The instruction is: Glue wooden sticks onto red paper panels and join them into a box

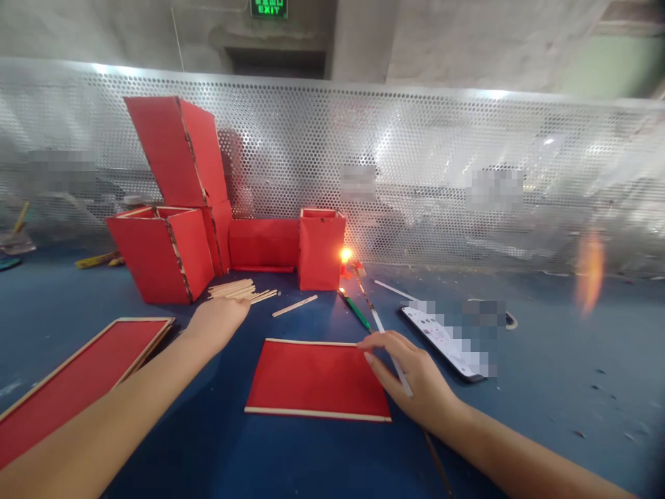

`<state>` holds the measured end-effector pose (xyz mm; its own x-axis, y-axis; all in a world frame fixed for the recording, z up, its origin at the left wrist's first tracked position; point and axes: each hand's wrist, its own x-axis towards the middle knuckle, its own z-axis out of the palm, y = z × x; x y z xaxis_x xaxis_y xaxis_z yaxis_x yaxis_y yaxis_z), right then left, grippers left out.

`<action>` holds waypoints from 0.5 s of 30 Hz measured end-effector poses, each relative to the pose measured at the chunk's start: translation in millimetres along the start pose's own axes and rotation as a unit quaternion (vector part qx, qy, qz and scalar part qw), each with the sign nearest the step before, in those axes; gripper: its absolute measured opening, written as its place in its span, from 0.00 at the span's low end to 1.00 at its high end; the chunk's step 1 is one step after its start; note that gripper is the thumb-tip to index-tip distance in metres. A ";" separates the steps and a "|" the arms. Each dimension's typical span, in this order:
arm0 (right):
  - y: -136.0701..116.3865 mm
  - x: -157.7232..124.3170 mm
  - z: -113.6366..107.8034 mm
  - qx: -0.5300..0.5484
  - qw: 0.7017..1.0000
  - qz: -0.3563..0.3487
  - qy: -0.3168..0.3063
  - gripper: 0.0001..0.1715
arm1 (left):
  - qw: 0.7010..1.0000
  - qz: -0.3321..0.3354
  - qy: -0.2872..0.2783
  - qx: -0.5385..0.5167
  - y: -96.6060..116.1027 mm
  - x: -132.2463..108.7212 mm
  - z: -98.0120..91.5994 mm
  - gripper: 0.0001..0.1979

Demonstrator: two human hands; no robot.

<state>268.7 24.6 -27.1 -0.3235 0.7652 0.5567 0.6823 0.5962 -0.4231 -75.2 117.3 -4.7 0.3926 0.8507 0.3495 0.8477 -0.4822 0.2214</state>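
My left hand (pixel 218 322) reaches to a pile of thin wooden sticks (pixel 233 287), its fingers curled in at the pile's near edge. What they grip, if anything, is hidden. My right hand (pixel 410 371) holds a slim white glue stick (pixel 400 378) between its fingers; the stick's far end is darkened and points toward a small flame (pixel 346 255). Its fingertips are at the upper right corner of a red panel (pixel 316 381) lying flat, which has pale wooden strips along its near and far edges. A single wooden stick (pixel 294 306) lies beyond the panel.
Red boxes (pixel 181 249) and a red block (pixel 264 244) stand in front of a perforated metal screen (pixel 441 152). Nearer left lies a larger framed red panel (pixel 98 374). A green-handled tool (pixel 356 310) lies by the flame, and a phone (pixel 441 339) rests at right.
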 end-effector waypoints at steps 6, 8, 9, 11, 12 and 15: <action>5.6 4.6 2.1 -0.015 0.997 0.044 -0.054 0.12 | 0.998 0.065 -0.011 0.003 31.0 -7.9 2.9 0.17; 5.0 6.3 1.7 -0.014 0.997 0.048 -0.066 0.12 | 0.994 0.102 -0.035 -0.015 48.4 -10.7 7.9 0.17; 4.6 6.8 1.3 -0.013 0.996 0.048 -0.069 0.12 | 0.991 0.120 -0.048 -0.024 56.5 -11.5 10.9 0.16; 3.7 7.0 0.2 -0.012 0.996 0.044 -0.074 0.13 | 0.987 0.145 -0.065 -0.037 69.3 -11.7 17.0 0.16; 3.3 6.8 -0.2 -0.013 0.996 0.040 -0.076 0.13 | 0.985 0.155 -0.071 -0.041 73.6 -11.0 19.9 0.16; 3.0 5.2 -0.8 -0.017 0.996 0.022 -0.079 0.14 | 0.981 0.173 -0.076 -0.045 78.6 -6.8 27.3 0.15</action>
<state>269.6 30.2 -24.9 -0.3901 0.8206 0.4178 0.7194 0.5548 -0.4180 -1.6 79.3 -14.5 0.7051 0.6514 0.2801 0.6225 -0.7578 0.1954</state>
